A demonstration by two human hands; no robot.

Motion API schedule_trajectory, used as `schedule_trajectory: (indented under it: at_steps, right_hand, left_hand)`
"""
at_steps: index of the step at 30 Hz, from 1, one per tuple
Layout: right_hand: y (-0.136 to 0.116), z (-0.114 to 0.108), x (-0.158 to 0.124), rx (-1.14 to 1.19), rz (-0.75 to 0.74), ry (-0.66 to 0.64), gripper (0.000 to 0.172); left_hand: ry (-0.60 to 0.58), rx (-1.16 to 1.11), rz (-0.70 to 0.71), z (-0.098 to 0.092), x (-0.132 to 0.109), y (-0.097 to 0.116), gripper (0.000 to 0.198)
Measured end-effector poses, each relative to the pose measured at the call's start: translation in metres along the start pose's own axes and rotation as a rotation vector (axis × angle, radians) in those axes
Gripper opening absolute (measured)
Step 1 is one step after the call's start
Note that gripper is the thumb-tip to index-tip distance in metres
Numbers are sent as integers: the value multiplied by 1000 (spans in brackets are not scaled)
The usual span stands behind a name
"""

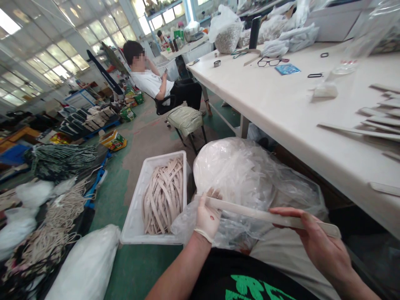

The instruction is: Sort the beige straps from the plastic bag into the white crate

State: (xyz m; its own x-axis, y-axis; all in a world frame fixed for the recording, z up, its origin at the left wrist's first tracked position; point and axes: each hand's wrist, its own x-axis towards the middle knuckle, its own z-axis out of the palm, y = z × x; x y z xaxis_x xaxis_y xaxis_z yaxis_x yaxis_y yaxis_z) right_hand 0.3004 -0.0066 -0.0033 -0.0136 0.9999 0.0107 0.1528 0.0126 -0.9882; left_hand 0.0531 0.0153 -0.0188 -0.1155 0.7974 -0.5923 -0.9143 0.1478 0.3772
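Eyeglasses [269,62] lie beside a blue packet [288,69] on the table [250,89], and a white-shirted person [152,85] sits on a chair [161,108].

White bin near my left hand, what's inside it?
The white bin holds a heap of flat beige straps, many crossing one another. Whatever lies beneath the top layers, including the bin's bottom, is covered.

Here's the left hand [208,218], its thumb covering part of the pale strap [250,211]! The same strap hides some of the right hand's [325,248] fingers. Inside the near edge of the table [281,104], more straps [381,132] run off picture right. Toward its far edge, the blue packet's [288,69] print is too small to read. Glare blurs the big bag's [231,166] contents, and the green lettering [250,287] is cut off below.
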Motion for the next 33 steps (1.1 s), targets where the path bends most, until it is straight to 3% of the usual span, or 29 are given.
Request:
schedule_trajectory:
  at_steps: [3, 8, 11, 14, 18, 21, 24, 29, 31, 33]
  right_hand:
    - [7, -14, 5, 96, 99, 72, 50]
    - [9, -24, 11, -35, 112, 78, 52]
    - [6, -19, 13, -124, 65, 69, 53]
    - [3, -7, 13, -171, -7, 33, 52]
    - [-3, 9, 13, -211, -57, -109, 51]
    - [-6, 21, 9, -129, 4, -230, 54]
    - [-6, 31, 4, 5, 111, -304, 59]
    - [-6, 34, 2, 141, 194, -318, 56]
    - [-6, 32, 4, 169, 216, -296, 57]
    - [-5, 30, 7, 180, 230, -253, 60]
  left_hand:
    - [74, -42, 103, 1, 6, 21, 26]
    - [115, 90, 291, -2, 9, 36, 25]
    - [-22, 344, 305, -4, 3, 26, 29]
    - [-203, 609, 187, -3, -5, 6, 39]
    - [-455, 920, 27, -2, -21, -22, 43]
    - [-625, 1157, -71, -5, -32, -35, 36]
    - [-622, 1240, -128, -8, -37, -37, 28]
    - [-523, 1045, -205, -14, -33, -34, 15]
    - [-576, 1119, -125, -15, -32, -36, 12]
    - [-649, 1397, 1, -15, -32, -38, 13]
